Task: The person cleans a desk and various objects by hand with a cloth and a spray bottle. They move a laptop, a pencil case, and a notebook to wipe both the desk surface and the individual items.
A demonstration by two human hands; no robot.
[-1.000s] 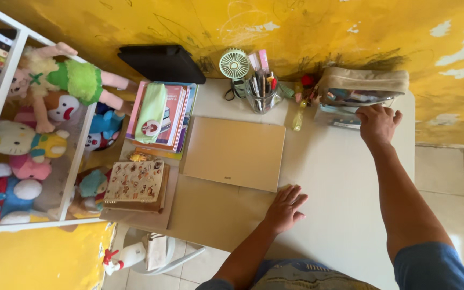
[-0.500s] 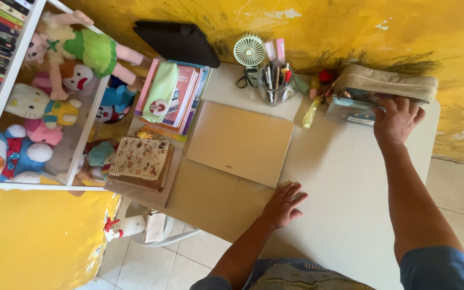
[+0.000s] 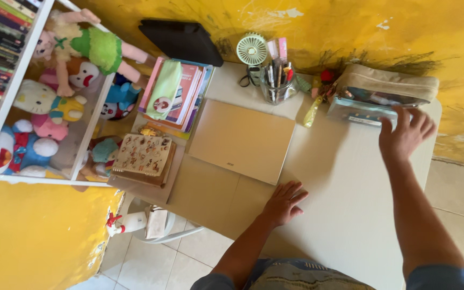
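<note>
My right hand (image 3: 405, 132) reaches to the far right of the white desk (image 3: 350, 204) and its fingers rest on the front of a beige zip pouch (image 3: 385, 91) with a clear side, which stands against the yellow wall. My left hand (image 3: 284, 203) lies flat on the desk, fingers spread, just in front of a closed gold laptop (image 3: 241, 139). Neither hand holds anything.
A clear pen cup (image 3: 276, 86) and small green fan (image 3: 252, 50) stand behind the laptop. Books (image 3: 175, 96) are stacked at the desk's left, with a patterned notebook (image 3: 144, 157) nearer. A white shelf (image 3: 38, 107) of plush toys is at left. A black bag (image 3: 181, 40) leans on the wall.
My right hand has slid a little down the pouch's front, staying on it. The left hand stays flat on the desk. The camera view has shifted slightly.
</note>
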